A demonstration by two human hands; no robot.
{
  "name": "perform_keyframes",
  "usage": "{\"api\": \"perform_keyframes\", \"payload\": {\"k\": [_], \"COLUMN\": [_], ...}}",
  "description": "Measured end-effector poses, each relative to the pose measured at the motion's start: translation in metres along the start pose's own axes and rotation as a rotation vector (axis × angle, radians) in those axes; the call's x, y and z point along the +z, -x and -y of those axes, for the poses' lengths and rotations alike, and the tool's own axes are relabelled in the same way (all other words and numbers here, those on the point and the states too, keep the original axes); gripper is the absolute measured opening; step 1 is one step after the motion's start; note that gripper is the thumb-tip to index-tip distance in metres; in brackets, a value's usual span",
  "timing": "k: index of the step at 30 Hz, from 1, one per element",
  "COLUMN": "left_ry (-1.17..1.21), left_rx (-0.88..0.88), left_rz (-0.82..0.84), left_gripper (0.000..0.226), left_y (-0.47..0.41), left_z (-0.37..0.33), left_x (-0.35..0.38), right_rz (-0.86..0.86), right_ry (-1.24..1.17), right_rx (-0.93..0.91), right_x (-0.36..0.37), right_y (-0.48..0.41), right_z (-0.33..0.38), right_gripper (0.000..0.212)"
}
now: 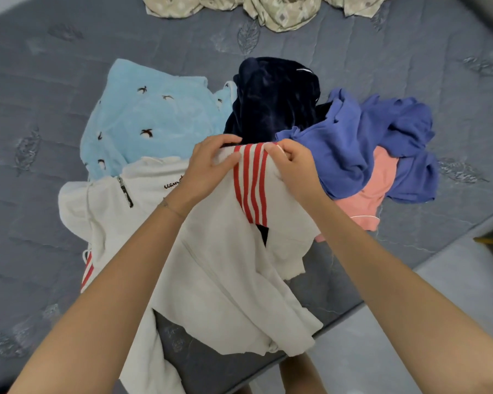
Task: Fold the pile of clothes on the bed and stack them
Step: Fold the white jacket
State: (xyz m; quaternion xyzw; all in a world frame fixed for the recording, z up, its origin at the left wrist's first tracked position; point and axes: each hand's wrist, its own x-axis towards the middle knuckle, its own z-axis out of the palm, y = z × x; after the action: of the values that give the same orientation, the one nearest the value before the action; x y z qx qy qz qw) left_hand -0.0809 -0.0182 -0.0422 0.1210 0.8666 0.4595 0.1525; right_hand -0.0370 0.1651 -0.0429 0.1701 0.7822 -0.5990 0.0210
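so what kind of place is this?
Most likely a bedroom at home: a grey quilted mattress, a crumpled patterned sheet at its far edge, and a pile of loose clothes on it. The left hand and right hand grip a white top with red stripes.

A person stands at the edge of a grey quilted bed [40,194], both bare forearms reaching forward. The left hand [208,163] and the right hand [291,163] pinch the red-striped cuff [251,180] of a white zip-up jacket [225,274], lifting it so the fabric drapes down over the mattress edge. Behind the hands lies a pile: a light blue garment [148,115] printed with small dark birds, a dark navy velvety garment [271,103], a crumpled purple-blue top [367,137] and a pink piece [373,191] beneath it. A beige patterned sheet [268,9] is bunched at the far side.
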Motion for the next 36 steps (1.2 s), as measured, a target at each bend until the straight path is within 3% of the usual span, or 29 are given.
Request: {"api": "perform_keyframes", "payload": {"k": [2, 4, 11, 20, 23, 27, 31, 36], "left_ry": [-0.033, -0.026, -0.017, -0.075, -0.068, -0.135, -0.042, -0.080], "left_rx": [0.029, 0.044, 0.019, -0.070, -0.129, 0.016, 0.176, 0.198], "left_rz": [0.054, 0.082, -0.024, -0.150, -0.166, 0.035, 0.377, 0.191], "left_gripper": [0.031, 0.026, 0.014, 0.017, 0.015, 0.013, 0.019, 0.018], "left_y": [-0.008, -0.016, -0.030, -0.050, -0.057, -0.060, -0.063, -0.068], "left_z": [-0.010, -0.018, -0.020, -0.017, -0.019, -0.035, -0.065, -0.061], "left_x": [0.011, 0.018, 0.035, 0.055, 0.059, 0.068, 0.078, 0.090], "right_rz": [0.040, 0.059, 0.185, 0.296, 0.228, -0.072, -0.075, 0.037], "right_ry": [0.024, 0.033, 0.173, 0.119, 0.027, 0.016, 0.007, 0.071], "right_rx": [-0.013, -0.013, 0.020, 0.121, 0.100, 0.035, 0.045, 0.064], "right_x": [-0.003, -0.007, -0.036, -0.076, -0.089, -0.091, -0.094, -0.115], "right_y": [-0.005, -0.008, -0.013, -0.010, -0.007, -0.006, -0.011, -0.008], "right_z": [0.006, 0.006, -0.011, -0.015, -0.020, -0.032, -0.037, -0.047], "right_gripper": [0.046, 0.046, 0.054, 0.057, 0.054, 0.053, 0.040, 0.023]}}
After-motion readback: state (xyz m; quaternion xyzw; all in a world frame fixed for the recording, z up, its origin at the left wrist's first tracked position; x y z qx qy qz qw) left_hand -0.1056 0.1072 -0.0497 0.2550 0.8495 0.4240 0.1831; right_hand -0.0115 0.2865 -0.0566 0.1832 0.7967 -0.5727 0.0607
